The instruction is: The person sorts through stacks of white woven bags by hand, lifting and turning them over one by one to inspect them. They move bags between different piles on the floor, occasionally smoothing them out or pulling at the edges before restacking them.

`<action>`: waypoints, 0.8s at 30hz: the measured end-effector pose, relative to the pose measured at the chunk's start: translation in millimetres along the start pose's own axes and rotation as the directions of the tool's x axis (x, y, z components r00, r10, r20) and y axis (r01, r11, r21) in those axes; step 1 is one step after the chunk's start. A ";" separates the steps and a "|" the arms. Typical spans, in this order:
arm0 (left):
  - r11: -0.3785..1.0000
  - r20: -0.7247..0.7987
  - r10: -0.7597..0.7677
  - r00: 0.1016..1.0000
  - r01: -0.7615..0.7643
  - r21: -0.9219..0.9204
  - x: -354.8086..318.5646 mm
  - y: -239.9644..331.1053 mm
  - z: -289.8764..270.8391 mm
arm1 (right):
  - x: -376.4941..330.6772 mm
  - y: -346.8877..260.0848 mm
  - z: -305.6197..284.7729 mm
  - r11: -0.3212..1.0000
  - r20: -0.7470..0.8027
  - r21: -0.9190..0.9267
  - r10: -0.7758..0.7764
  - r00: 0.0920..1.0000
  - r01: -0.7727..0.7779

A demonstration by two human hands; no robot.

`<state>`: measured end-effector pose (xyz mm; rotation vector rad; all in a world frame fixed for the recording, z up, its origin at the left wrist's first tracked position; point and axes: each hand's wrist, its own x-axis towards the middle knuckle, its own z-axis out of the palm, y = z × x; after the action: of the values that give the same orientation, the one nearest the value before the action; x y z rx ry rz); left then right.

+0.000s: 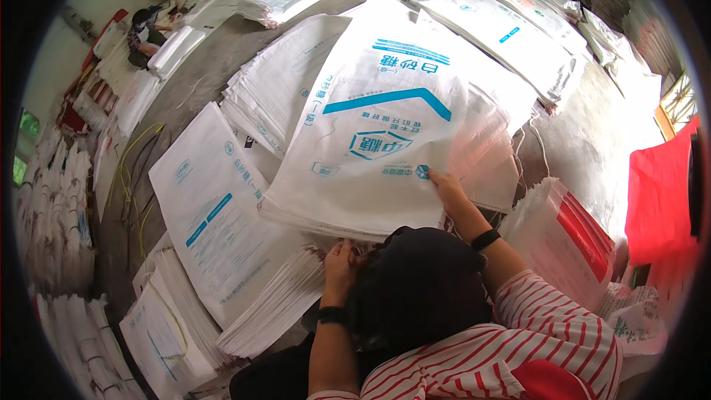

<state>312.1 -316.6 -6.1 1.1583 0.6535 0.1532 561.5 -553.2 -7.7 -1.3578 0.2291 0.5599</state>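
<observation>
A large white woven sack (326, 170) with blue print lies spread on top of a stack in front of me. My right hand (448, 191) grips its right edge near the near corner, thumb on the upper side. Close to the sack's near edge, my left hand (341, 270) is closed, its fingertips drawn together; what they pinch is too small to tell. A black rounded cover (418, 296) hides the area between my wrists. To the left, another stack of white printed sacks (215, 215) lies at a slant, its layered edges beside my left hand.
More sack stacks (511, 37) lie at the far right, and a red-printed bundle (570, 233) is beside my right arm. Yellow cord (126, 178) trails over the grey floor at left. Another person (144, 37) is at the far left among sacks. Red cloth (659, 200) hangs at right.
</observation>
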 end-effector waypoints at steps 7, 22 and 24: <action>0.716 -0.173 0.187 0.967 -0.255 -0.649 -64.3 112.7 -54.8 | -5.9 2.0 3.3 0.996 -0.002 0.087 0.021 1.000 -0.021; 0.941 -0.240 0.062 0.969 -0.137 -0.310 34.2 64.5 -119.4 | 18.9 17.4 -9.9 0.938 0.117 0.262 0.201 0.973 -0.226; 0.949 -0.362 -0.086 0.928 -0.034 -0.315 63.0 37.8 -135.5 | 18.2 19.5 1.1 0.956 0.128 0.158 0.230 0.965 -0.249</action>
<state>296.3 -165.2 -30.3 0.8124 0.9419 0.4481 566.9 -545.6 -32.7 -1.1342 0.3493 0.7969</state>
